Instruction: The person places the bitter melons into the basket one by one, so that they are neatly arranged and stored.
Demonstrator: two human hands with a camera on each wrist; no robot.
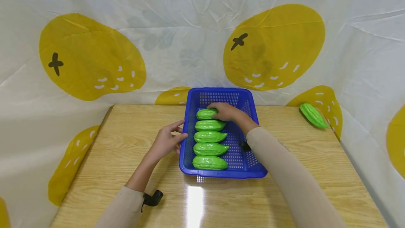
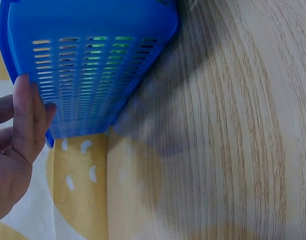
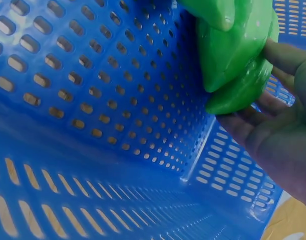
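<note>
A blue perforated plastic basket stands on the table with several bright green bitter gourds lying in a row along its left side. My right hand reaches inside and grips the farthest bitter gourd. In the right wrist view, thumb and fingers lie around that bitter gourd, close to other gourds. At the basket's left side, my left hand touches the rim. The left wrist view shows its fairly straight fingers against the outer side of the basket.
One more bitter gourd lies alone at the table's back right corner. The wooden table backs onto a hanging white cloth with large yellow fruit prints. Dark wrist devices sit on the sleeves.
</note>
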